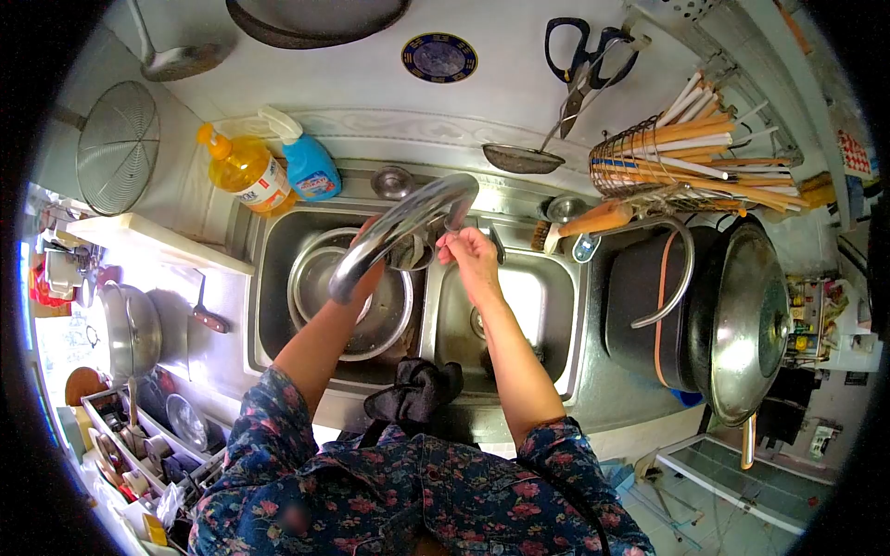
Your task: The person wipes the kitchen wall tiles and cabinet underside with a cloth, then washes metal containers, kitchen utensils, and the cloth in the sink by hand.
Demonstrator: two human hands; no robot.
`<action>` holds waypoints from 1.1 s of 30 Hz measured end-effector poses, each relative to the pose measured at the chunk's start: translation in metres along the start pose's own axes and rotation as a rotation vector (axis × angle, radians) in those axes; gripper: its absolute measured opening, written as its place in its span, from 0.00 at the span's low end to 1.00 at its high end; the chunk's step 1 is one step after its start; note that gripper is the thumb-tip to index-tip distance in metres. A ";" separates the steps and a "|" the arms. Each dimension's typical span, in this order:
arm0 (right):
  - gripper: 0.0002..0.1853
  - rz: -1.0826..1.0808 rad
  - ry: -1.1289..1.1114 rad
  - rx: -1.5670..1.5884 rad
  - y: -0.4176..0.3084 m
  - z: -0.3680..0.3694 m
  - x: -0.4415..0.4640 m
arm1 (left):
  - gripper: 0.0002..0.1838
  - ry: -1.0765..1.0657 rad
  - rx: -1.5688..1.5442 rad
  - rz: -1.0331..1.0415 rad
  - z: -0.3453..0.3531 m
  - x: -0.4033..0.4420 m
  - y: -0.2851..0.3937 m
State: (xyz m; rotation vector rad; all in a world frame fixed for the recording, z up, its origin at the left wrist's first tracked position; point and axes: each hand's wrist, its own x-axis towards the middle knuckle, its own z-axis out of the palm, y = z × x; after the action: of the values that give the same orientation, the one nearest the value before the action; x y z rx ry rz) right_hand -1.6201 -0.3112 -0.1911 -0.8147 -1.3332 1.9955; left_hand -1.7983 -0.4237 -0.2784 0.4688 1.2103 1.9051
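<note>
Both my hands are at the curved metal faucet (pixel 408 227), over the divider of a double sink (pixel 426 320). My right hand (pixel 468 259) is closed beside the spout's end, its fingers pinched; what they hold is too small to make out. My left hand (pixel 371 246) is mostly hidden behind the faucet, next to a small round metal item (pixel 408 252) under the spout. Below my left forearm, nested metal bowls (pixel 399 324) sit in the left basin.
Yellow soap bottle (pixel 250 176) and blue spray bottle (pixel 311 167) stand behind the left basin. A chopstick basket (pixel 640 167) is at the back right. A lidded wok (pixel 751 315) stands at the right, a knife (pixel 209 318) lies left, and scissors (pixel 582 69) hang above.
</note>
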 end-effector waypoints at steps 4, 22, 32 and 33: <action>0.05 0.009 0.007 0.003 -0.003 0.002 -0.001 | 0.25 0.006 -0.151 -0.087 -0.028 0.009 -0.028; 0.07 0.032 -0.041 -0.072 -0.010 -0.003 0.000 | 0.29 0.009 0.785 -0.134 -0.036 0.023 -0.039; 0.07 0.041 -0.075 -0.044 -0.011 -0.006 0.003 | 0.19 0.044 0.503 -0.295 -0.021 0.021 -0.029; 0.07 0.035 -0.073 -0.038 -0.011 -0.007 0.002 | 0.18 0.051 0.366 -0.363 -0.001 0.014 -0.008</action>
State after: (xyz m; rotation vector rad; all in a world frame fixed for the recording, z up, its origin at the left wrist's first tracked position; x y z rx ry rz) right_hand -1.6149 -0.3023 -0.1835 -0.7949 -1.4108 2.0508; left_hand -1.8043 -0.4117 -0.2872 0.3599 1.5700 1.4010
